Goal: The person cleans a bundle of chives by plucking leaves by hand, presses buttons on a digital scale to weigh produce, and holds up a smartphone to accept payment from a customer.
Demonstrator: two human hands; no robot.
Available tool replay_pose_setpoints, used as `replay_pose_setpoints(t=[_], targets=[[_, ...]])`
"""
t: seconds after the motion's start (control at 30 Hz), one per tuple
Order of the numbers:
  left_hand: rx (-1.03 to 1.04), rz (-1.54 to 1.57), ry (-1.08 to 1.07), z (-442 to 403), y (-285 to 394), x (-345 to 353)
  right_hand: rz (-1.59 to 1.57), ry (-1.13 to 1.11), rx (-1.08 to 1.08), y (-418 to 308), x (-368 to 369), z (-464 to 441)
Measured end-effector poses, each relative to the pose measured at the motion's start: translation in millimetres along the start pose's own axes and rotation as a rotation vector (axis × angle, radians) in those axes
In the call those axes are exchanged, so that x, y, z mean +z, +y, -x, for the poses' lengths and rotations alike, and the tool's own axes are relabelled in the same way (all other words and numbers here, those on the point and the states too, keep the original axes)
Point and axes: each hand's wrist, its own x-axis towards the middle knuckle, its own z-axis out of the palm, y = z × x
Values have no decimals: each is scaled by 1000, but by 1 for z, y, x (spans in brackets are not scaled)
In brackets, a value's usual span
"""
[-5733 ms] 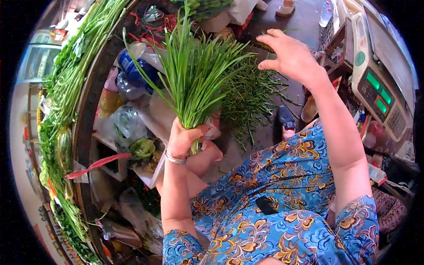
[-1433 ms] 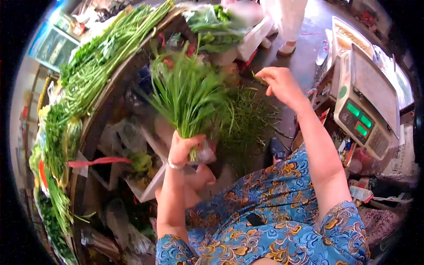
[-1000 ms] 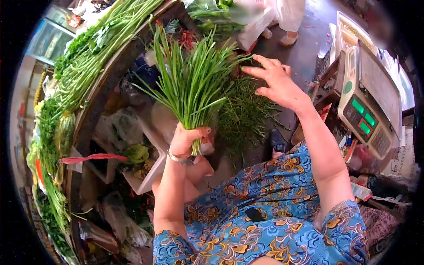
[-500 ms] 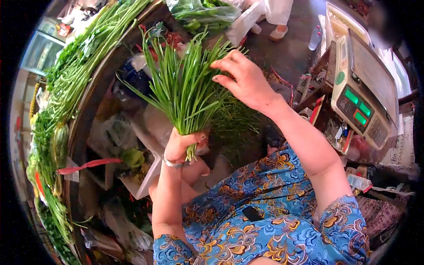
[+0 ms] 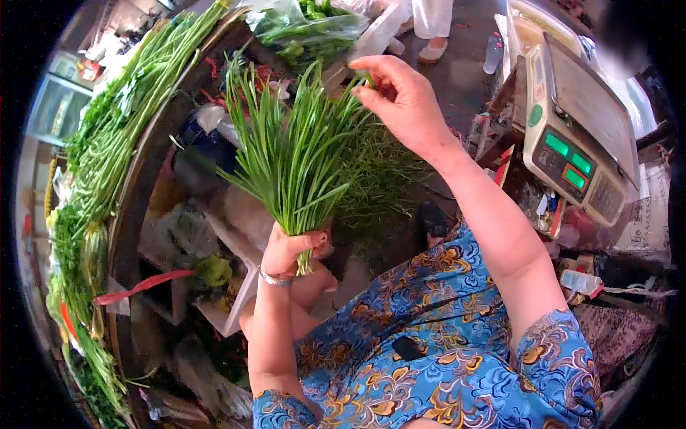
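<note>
A bunch of garlic chives [image 5: 293, 161] stands upright in my left hand [image 5: 291, 250], its long green leaves fanning out above the fist. The cut stem ends poke out below the fingers. At the top right of the bunch is my right hand [image 5: 407, 107], with thumb and index finger apart and the other fingers curled. A bit of green leaf shows between thumb and fingers; whether it is gripped I cannot tell. Beneath the right forearm, a heap of loose green leaves [image 5: 379, 179] lies low down.
Long-stemmed greens [image 5: 136, 136] line a curved ledge on the left. A digital scale [image 5: 582, 136] with lit green displays stands at right. Bagged green vegetables [image 5: 307, 32] sit at the top, near another person's foot [image 5: 433, 51]. A red strip [image 5: 146, 286] hangs from the ledge.
The right hand has lifted slightly higher at the bunch's upper right edge. My left hand, still gripping the garlic chives, appears a little lower. The view has shifted slightly.
</note>
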Motion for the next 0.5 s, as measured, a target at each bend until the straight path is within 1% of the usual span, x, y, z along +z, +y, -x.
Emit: replay_pose_setpoints(t=[0.03,0.1,0.13,0.17,0.2,0.23,0.27,0.3,0.33,0.37,0.43,0.5], targets=[[-15,7,17,0,-1,2,8,6,2,1,-1,0],[-7,-3,7,1,-5,0,168,-81,-41,6,0,1],[-15,-45,14,1,-5,0,329,-137,-107,13,0,2],[-17,-87,13,1,-6,1,330,-168,-167,18,1,4],[0,-129,30,1,-4,6,321,-187,-181,21,4,6],[-27,-169,-6,1,1,4,322,-202,-197,21,6,6],[20,-167,34,3,3,14,398,-238,-209,19,6,5],[9,-197,58,3,4,15,480,-276,-218,18,5,5],[-53,-197,-69,0,0,-4,412,-249,-200,19,5,7],[-37,-192,-59,-1,1,-2,338,-225,-187,21,5,8],[20,-165,30,0,-9,-8,325,-174,-243,23,9,10],[21,-168,32,-2,-3,1,399,-180,-224,19,11,15]])
